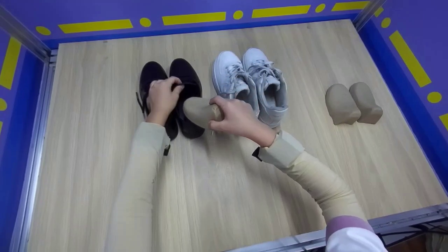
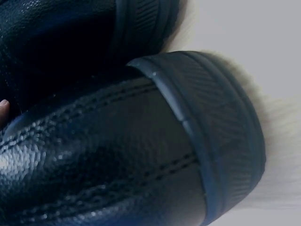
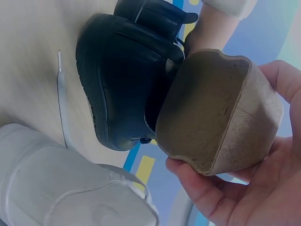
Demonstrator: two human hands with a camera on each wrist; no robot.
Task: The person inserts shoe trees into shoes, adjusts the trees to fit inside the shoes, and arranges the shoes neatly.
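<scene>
My left hand [image 1: 162, 99] is over a pair of black leather shoes, its thumb and forefinger pinching the tongue area at the opening of the right black shoe [image 1: 185, 71]. The left black shoe [image 1: 152, 71] lies beneath that hand, partly covered. In the left wrist view one black heel [image 2: 207, 127] fills the middle, with a fingertip at the left edge. My right hand [image 1: 238, 117] grips a brown moulded-pulp shoe insert [image 1: 199, 111] by its narrow end, the rounded end overlapping the right black shoe's heel. The right wrist view shows the insert's hollow inside [image 3: 202, 103].
A pair of white lace-up sneakers [image 1: 227, 66] stands just right of the black shoes. Two more brown inserts [image 1: 341, 103] lie at the right of the wooden tabletop [image 1: 87, 157]. Blue walls [image 1: 196, 29] with yellow marks border the table at the back and sides.
</scene>
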